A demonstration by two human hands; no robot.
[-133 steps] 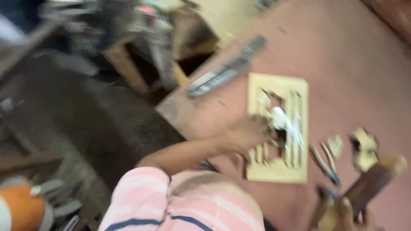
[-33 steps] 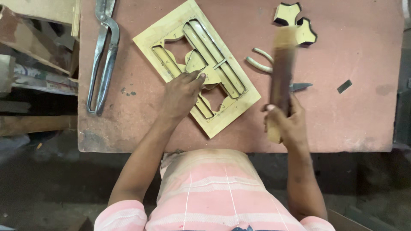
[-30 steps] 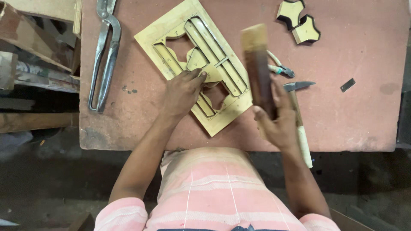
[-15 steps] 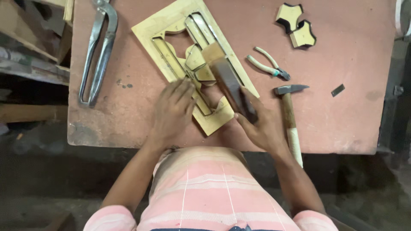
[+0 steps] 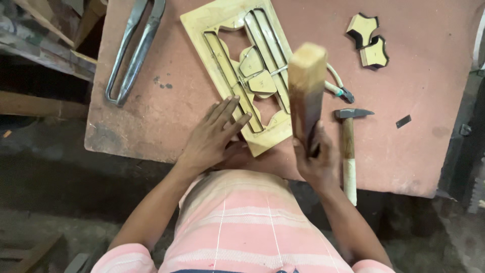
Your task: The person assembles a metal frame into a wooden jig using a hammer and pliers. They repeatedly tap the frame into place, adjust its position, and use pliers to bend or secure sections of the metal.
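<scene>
A pale wooden frame (image 5: 199,23) with cut-out shapes and loose inlay pieces lies tilted on the reddish table (image 5: 429,151). My left hand (image 5: 212,136) rests flat on the table with its fingertips on the frame's near-left edge. My right hand (image 5: 316,162) grips a thick rectangular wooden block (image 5: 305,86), held upright and lifted above the frame's right side. The block hides part of the frame behind it.
A hammer (image 5: 347,146) with a pale handle lies right of the block, beside small pliers (image 5: 338,86). Two cut wooden shapes (image 5: 369,40) sit at the far right, large metal tongs (image 5: 134,48) at the far left. A small dark chip (image 5: 403,121) lies near the table's right edge.
The block in my right hand has swung down onto the frame and come back up. My left hand has stayed on the frame's near edge. The view has shifted slightly.
</scene>
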